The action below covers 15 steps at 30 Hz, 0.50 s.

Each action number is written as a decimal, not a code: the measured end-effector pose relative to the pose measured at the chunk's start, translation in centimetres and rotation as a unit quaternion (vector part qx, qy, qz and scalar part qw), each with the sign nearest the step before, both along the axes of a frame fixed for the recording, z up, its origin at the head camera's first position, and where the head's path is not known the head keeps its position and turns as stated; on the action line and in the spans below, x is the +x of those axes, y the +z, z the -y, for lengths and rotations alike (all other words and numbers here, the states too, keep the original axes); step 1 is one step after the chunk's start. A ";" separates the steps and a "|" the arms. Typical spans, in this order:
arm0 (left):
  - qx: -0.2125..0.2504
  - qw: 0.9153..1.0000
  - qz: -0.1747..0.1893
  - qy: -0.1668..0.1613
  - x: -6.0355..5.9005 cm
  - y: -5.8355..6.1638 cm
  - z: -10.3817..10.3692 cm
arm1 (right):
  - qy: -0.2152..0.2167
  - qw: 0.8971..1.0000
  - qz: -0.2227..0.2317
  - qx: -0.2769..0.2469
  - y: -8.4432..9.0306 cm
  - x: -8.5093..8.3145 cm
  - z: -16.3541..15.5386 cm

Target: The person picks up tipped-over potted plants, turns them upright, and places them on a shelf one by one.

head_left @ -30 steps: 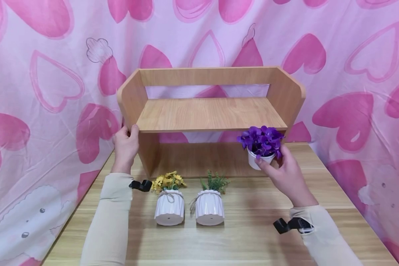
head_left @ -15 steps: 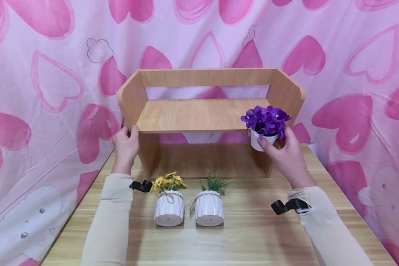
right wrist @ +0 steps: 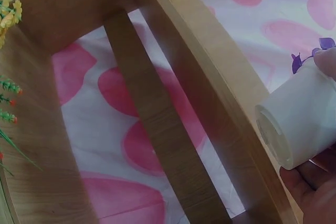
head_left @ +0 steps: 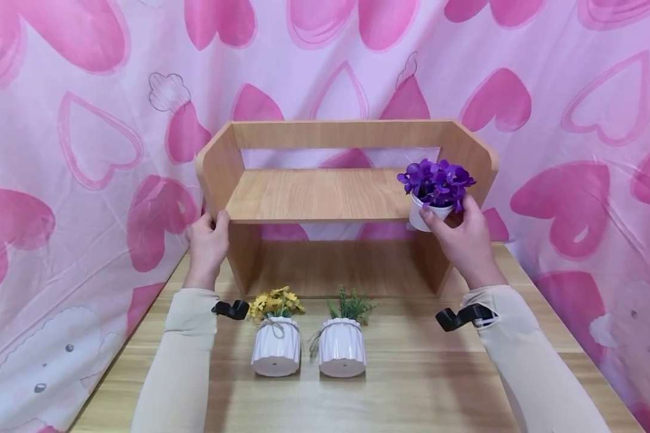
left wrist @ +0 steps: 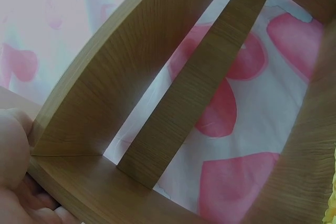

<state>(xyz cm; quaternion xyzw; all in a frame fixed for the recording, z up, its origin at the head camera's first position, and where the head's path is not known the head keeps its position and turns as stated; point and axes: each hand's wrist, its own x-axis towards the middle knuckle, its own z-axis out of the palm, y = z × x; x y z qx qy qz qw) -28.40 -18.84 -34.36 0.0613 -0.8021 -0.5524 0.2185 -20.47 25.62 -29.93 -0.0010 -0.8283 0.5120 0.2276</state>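
Observation:
My right hand (head_left: 462, 236) grips a small white pot of purple flowers (head_left: 433, 191) and holds it at the right front edge of the wooden shelf's upper board (head_left: 319, 195). Seen from the right wrist, the white pot (right wrist: 302, 119) sits in my fingers beside the shelf's side panel (right wrist: 210, 82). On the other side, my left hand (head_left: 208, 240) grips the front edge of the left side panel (head_left: 215, 165); its fingers (left wrist: 13, 156) curl round that panel's edge. Two more white pots stand on the table, one with yellow flowers (head_left: 275, 343) and one with green sprigs (head_left: 343, 343).
The shelf stands at the back of a wooden table (head_left: 411, 385). A pink cloth with heart prints (head_left: 59, 150) hangs behind and on both sides. The lower bay of the shelf (head_left: 336, 264) holds nothing.
My right hand has lifted the purple flower pot from below the upper board to the board's right front edge. The left hand has kept its hold on the shelf.

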 end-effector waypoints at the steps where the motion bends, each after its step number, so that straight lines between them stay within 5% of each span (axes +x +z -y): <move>1: 0.002 1.000 0.001 -0.002 0.0 -0.1 -0.1 | -0.003 1.000 0.001 0.000 0.0 -0.1 -0.1; 15: 0.015 1.000 0.003 -0.010 0.3 0.1 -0.1 | -0.008 0.999 0.048 0.025 1.0 -1.5 -0.1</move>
